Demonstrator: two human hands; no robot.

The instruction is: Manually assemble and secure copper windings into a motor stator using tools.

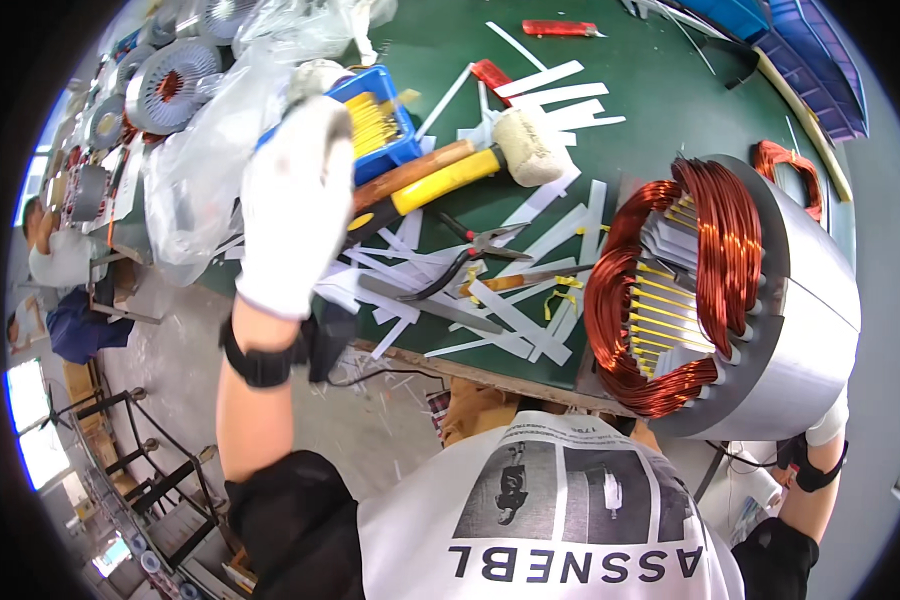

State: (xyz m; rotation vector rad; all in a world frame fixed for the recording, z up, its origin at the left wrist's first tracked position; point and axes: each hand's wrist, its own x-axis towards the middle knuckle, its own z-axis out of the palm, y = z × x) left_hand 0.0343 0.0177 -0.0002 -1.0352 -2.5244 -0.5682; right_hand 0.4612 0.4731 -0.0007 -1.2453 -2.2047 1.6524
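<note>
My left hand, in a white glove, reaches across the bench beside a blue bin holding yellow strips. It is blurred, and I cannot make out its fingers or anything in them. At the right stands a motor stator, a thick grey metal ring with copper windings bulging from its face and yellow strips in its slots. My right hand, also gloved, is at the stator's lower right side. The stator hides most of that hand, including its fingers.
Near the bin lie a mallet with a yellow handle, pliers and scattered white paper strips. A red cutter is farther back. Plastic sheeting and more stators are left; a copper coil is right. Another person sits far left.
</note>
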